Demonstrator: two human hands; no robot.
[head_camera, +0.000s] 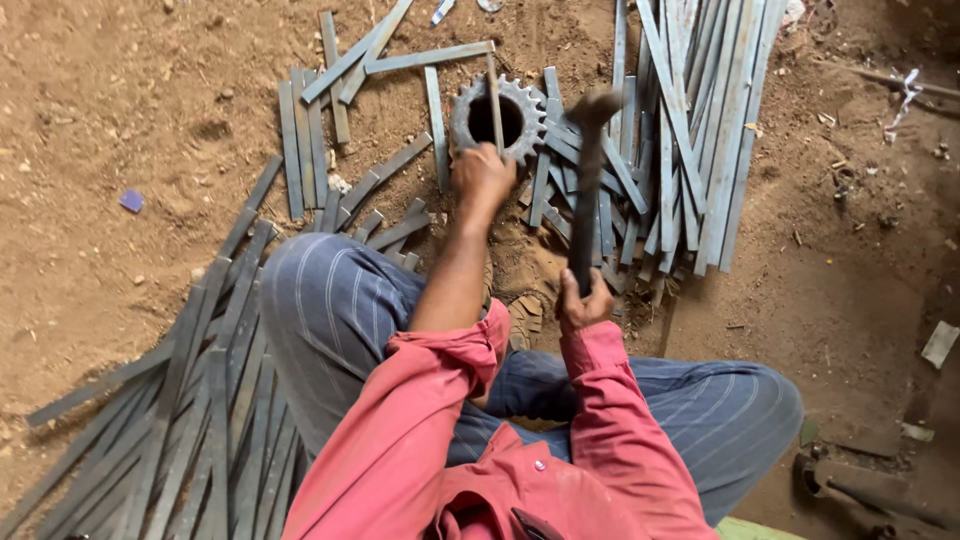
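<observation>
I sit on the dirt floor in a red shirt and striped blue trousers. My left hand grips a thin flat metal strip that lies across a toothed steel gear ring resting on the ground. My right hand holds the dark handle of a hammer, whose blurred head is raised just right of the gear.
Many flat grey metal strips lie around: a fanned pile at my left knee, loose ones beyond it, and a long bundle at the right. A rusty metal object sits at the lower right. Bare brown dirt surrounds everything.
</observation>
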